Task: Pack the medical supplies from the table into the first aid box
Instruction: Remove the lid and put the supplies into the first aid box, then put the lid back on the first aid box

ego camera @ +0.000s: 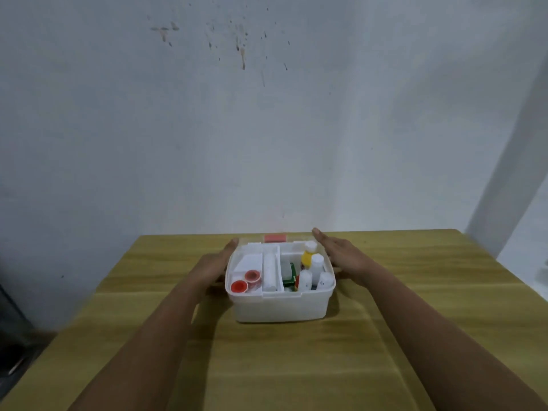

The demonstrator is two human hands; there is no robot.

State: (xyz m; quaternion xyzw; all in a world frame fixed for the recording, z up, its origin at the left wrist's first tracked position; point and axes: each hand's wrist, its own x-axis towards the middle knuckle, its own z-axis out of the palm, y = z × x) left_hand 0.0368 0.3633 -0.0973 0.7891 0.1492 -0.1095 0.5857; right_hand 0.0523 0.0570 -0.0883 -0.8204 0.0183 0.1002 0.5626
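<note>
Hands flank box (280,305) — wall (267,129) behind.

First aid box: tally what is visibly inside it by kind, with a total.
In the first aid box, held between the left hand and the right hand:
Red-rimmed tape rolls: 2
White bandage roll: 1
White bottles: 3
Yellow bottle: 1
Green item: 1
Total: 8 visible; anything deeper is hidden.
</note>
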